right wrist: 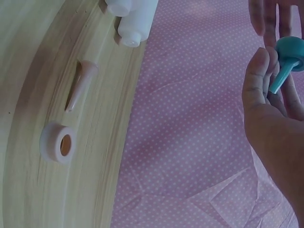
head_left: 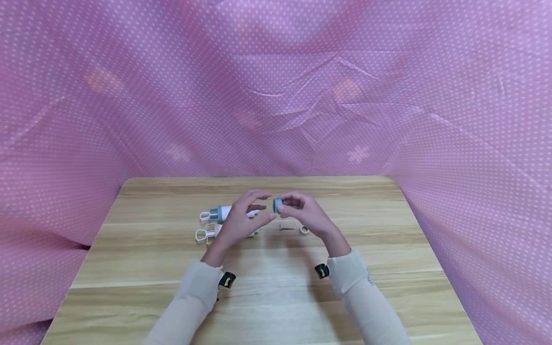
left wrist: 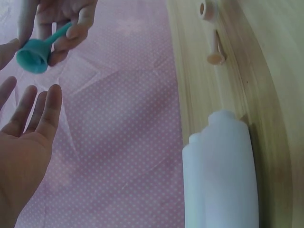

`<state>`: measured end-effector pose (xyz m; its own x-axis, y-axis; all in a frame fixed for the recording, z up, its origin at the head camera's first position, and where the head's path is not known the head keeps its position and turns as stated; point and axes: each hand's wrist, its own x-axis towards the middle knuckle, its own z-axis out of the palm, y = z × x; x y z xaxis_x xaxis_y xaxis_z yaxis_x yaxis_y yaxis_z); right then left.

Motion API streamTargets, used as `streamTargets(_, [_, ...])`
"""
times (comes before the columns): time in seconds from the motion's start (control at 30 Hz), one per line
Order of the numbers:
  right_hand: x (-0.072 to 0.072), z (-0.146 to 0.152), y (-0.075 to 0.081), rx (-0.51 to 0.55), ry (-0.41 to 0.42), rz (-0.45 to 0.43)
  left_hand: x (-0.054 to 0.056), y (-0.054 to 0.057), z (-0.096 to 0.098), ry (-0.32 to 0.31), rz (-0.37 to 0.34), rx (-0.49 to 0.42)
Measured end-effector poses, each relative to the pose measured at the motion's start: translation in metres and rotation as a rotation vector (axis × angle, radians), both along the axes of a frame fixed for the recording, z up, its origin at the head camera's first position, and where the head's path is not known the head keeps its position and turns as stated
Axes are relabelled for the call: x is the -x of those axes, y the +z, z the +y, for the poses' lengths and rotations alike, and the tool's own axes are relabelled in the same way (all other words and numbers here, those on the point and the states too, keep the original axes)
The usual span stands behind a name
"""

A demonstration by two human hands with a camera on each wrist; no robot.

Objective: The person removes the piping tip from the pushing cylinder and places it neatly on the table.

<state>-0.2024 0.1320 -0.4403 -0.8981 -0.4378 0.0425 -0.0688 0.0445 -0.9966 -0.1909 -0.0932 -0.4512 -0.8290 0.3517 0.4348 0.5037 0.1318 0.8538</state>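
Note:
My right hand (head_left: 308,214) pinches a teal cap with a thin spout (right wrist: 289,53) between thumb and fingers, raised above the table. In the left wrist view its round, hollow end faces my left hand (left wrist: 28,147). That hand is held beside the cap with fingers spread and nothing between them, its thumb tip close to the cap's rim. Below my hands, a pale pink tapered nozzle (right wrist: 81,85) lies on the table. Beside the nozzle is a pale pink ring cap (right wrist: 58,142).
Under and beside my left hand lie two white tubes with loop handles, one with a blue collar (head_left: 221,213), the other with a pale loop (head_left: 201,235). Their narrow-necked ends show in the left wrist view. Pink dotted cloth (head_left: 276,120) hangs around the wooden table (head_left: 366,297).

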Motion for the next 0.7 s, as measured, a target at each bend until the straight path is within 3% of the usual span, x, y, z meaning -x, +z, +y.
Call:
streamTargets(0.27, [-0.002,-0.005,-0.004,-0.005,0.040,0.006,-0.003,-0.004,0.011,-0.017,0.060,-0.050])
streamTargets(0.7, [-0.006,-0.005,0.000,-0.004,0.057,-0.003,-0.006,-0.007,0.014,-0.014,0.080,-0.051])
